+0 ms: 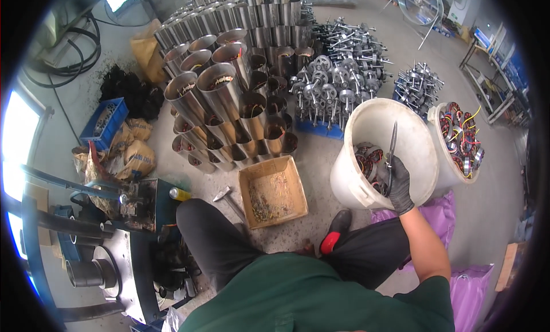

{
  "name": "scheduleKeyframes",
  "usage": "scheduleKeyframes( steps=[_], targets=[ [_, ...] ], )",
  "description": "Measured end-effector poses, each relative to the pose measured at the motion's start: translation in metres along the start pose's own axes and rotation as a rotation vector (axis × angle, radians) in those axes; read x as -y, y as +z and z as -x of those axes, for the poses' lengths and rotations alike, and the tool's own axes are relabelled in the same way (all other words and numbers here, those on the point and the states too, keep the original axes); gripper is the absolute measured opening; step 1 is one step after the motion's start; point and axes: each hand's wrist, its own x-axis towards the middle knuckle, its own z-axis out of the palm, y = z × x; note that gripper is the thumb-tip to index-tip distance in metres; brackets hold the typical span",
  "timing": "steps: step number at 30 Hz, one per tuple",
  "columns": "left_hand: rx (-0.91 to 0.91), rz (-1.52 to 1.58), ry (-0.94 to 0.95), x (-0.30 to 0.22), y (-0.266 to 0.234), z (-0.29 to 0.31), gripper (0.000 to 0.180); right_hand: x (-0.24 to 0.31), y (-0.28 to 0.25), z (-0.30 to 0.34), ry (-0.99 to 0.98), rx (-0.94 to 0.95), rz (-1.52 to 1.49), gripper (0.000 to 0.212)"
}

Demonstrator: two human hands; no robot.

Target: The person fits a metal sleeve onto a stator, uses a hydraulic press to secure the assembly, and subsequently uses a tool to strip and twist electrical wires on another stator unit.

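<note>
My right hand [401, 186], in a dark glove, is over the near rim of a large white tub [421, 140]. It is closed round what looks like a pair of scissors [393, 142], the long pointed blades up. Inside the tub, beside that hand, lie several ring-shaped motor stators [369, 156] with copper windings; the hand and rim partly hide them. My left hand is out of view.
A second white tub [444, 179] full of stators stands to the right. Ahead are stacked metal cylinders [189, 100] and piled rotor shafts [338, 83]. Near my feet lie a shallow box [302, 201] with scraps and a hammer [229, 201]. A machine [134, 274] stands left.
</note>
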Motion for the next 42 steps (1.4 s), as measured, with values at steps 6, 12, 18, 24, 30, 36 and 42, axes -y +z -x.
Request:
scheduleKeyframes(
  steps=[6, 12, 18, 24, 30, 36, 42],
  targets=[
    [0.017, -0.036, -0.003, -0.003, -0.002, -0.001, 0.028, -0.027, -0.010, -0.004, -0.144, 0.030, 0.081, 0.031],
    [0.021, -0.093, -0.041, 0.002, -0.006, -0.016, 0.028, -0.002, -0.013, -0.003, 0.126, 0.026, -0.268, 0.028],
    [0.033, -0.141, -0.080, 0.006, -0.018, -0.026, 0.027, -0.018, -0.071, -0.038, 0.201, -0.042, 0.082, 0.052],
    [0.064, -0.287, -0.166, -0.002, -0.050, -0.031, 0.027, -0.060, -0.099, -0.086, 0.068, 0.423, 1.065, 0.031],
    [-0.178, -0.186, 0.681, -0.122, -0.054, -0.099, 0.022, -0.096, -0.071, -0.121, 0.133, 0.892, 1.546, 0.038],
    [0.229, -0.050, 0.918, -0.232, 0.174, -0.046, 0.028, -0.148, -0.027, -0.138, -0.196, 1.156, 1.185, 0.026],
    [0.495, -0.619, 0.883, -0.175, 0.253, -0.112, 0.029, -0.243, -0.013, -0.143, -0.552, 1.303, 1.337, 0.032]
  ],
)
